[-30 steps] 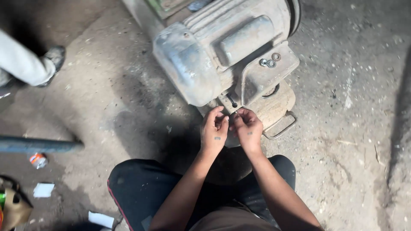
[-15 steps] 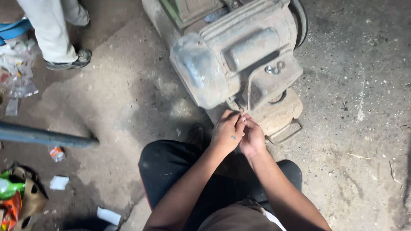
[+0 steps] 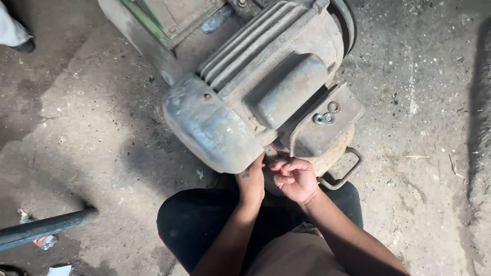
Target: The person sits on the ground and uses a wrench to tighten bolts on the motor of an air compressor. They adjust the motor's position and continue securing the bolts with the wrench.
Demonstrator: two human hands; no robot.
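In the head view, a big grey electric motor (image 3: 255, 97) lies on the concrete floor (image 3: 92, 133). Under its end cover, the left hand (image 3: 251, 181) touches it; its grip I cannot tell. Just beside, the right hand (image 3: 294, 179) is curled, pinching something small.

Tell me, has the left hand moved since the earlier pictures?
Yes. The left hand has gone forward, its fingers now under the motor housing's lower edge.

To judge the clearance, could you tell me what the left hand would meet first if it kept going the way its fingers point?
Probably the motor's grey end cover: the left hand points up under its lower edge.
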